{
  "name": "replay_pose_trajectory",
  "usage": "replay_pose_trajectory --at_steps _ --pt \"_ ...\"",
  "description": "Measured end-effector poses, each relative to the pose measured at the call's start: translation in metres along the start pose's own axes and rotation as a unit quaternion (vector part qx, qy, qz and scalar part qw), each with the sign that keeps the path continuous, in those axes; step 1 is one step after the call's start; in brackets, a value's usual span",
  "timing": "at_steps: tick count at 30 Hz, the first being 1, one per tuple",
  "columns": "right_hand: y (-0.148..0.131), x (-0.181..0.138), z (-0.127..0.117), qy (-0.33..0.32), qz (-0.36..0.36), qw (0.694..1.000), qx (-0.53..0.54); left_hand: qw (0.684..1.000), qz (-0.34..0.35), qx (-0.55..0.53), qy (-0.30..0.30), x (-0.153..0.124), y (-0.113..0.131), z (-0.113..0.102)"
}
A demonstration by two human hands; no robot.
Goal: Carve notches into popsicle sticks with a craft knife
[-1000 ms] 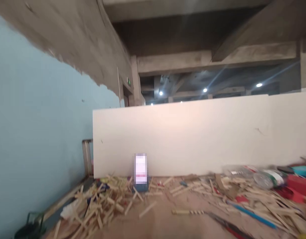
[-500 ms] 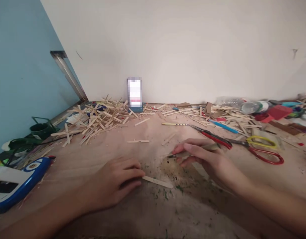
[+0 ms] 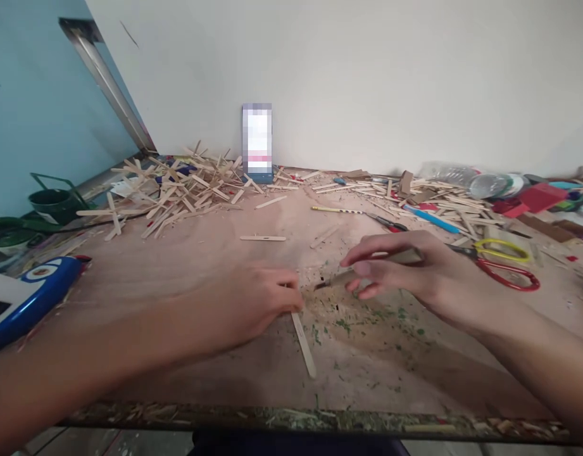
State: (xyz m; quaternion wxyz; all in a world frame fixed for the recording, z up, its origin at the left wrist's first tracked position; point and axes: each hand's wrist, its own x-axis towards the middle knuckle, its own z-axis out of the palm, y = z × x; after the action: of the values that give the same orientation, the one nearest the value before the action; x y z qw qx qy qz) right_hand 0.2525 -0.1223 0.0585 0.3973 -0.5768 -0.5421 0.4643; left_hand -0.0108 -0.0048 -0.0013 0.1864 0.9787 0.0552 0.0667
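My left hand (image 3: 265, 297), slightly blurred, is closed over the upper end of a wooden craft stick (image 3: 304, 348). The stick's lower part juts out toward the table's front edge. In my right hand (image 3: 405, 269) is a craft knife (image 3: 341, 278) with a tan handle and a dark tip, its fingers closed around the handle. The tip points left, close to my left fingertips and apart from the stick. Green shavings (image 3: 348, 324) and small dark bits lie scattered on the wooden table (image 3: 187, 354) below the knife.
Another stick (image 3: 263, 238) and a pencil (image 3: 336, 209) lie farther back. Scissors (image 3: 509, 272) rest at right, near a blue pen-like tool (image 3: 431, 218). Piled sticks (image 3: 196, 190) surround an upright phone (image 3: 257, 139). A blue-and-white object (image 3: 44, 297) sits at left; plastic bottles (image 3: 495, 185) lie at the back right.
The craft stick has turned from nearly crosswise to pointing toward me, with my left hand moved right onto its upper end. My right hand has tilted the knife. The view has dipped downward.
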Motion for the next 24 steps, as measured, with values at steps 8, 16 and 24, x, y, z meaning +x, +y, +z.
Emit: replay_pose_trajectory --at_steps 8,16,24 --pt "0.013 -0.006 -0.008 -0.103 -0.071 0.978 -0.166 0.999 -0.007 0.036 0.031 -0.011 0.009 -0.003" --pt "0.030 0.000 -0.005 -0.157 -0.105 0.955 -0.229 0.998 -0.009 0.024 0.052 -0.015 0.011 0.007" --pt "0.047 -0.004 0.004 -0.154 -0.173 0.934 -0.272 0.997 0.037 0.060 0.008 -0.012 -0.015 0.017"
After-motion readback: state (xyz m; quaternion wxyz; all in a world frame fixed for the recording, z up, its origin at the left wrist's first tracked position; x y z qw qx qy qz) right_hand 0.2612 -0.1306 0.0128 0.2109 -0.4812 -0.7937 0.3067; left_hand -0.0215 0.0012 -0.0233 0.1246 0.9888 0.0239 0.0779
